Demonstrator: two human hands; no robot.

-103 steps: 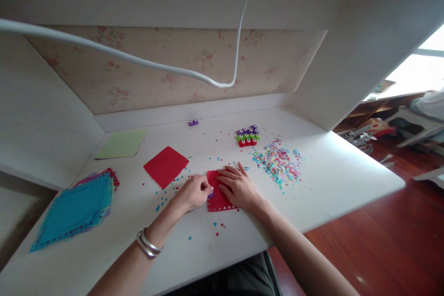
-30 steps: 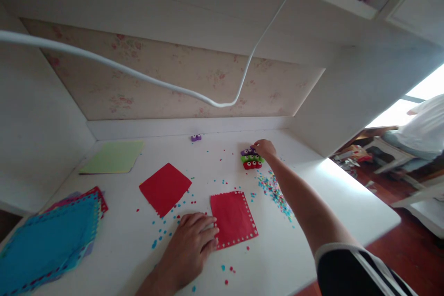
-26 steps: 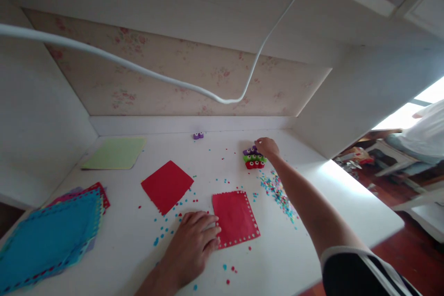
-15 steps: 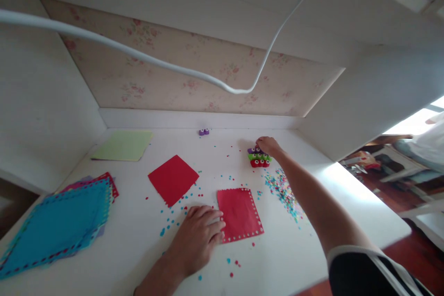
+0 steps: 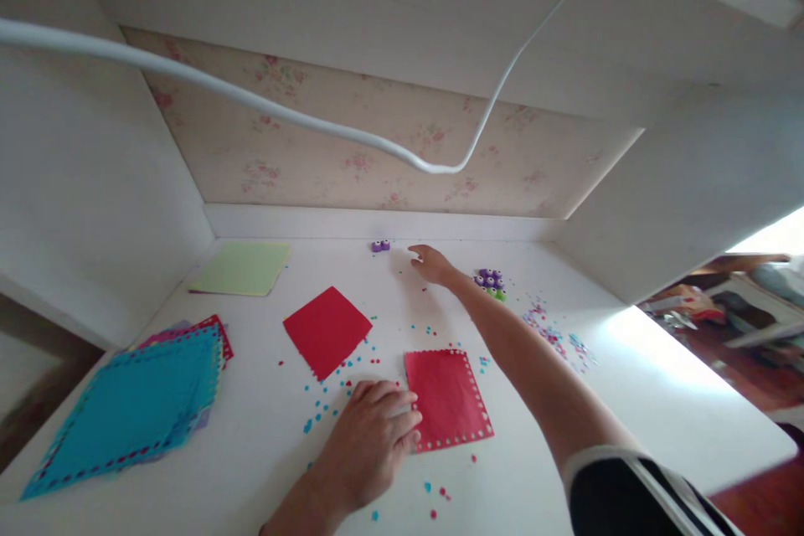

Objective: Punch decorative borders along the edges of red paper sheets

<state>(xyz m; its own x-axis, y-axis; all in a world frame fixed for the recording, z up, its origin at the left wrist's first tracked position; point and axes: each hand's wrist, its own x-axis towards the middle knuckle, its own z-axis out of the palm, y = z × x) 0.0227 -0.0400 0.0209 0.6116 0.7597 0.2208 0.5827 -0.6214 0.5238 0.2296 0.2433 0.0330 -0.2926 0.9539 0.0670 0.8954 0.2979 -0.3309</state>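
My left hand [image 5: 380,440] lies with its fingers loosely spread, their tips on the left edge of a red paper square [image 5: 449,398] that has small holes punched along its border. My right hand [image 5: 432,262] is stretched over the far part of the table with thumb and forefinger apart and nothing between them. Just left of its fingertips, a pair of small purple pieces with eye-like dots [image 5: 380,246] sits near the back wall. Behind my right forearm stands a cluster of similar purple and green eyed pieces [image 5: 490,282]; the forearm hides its lower part.
A plain red paper square [image 5: 327,332] lies turned cornerwise. Blue hole-edged sheets [image 5: 135,402] are stacked at the left, with pale green paper [image 5: 242,268] behind. Punched paper dots [image 5: 549,333] are scattered about. A white cable [image 5: 352,134] hangs across the view above the table.
My right hand has left the cluster of eyed pieces and moved left, towards the purple pair. My left hand stays on the punched red paper. The view has shifted slightly.
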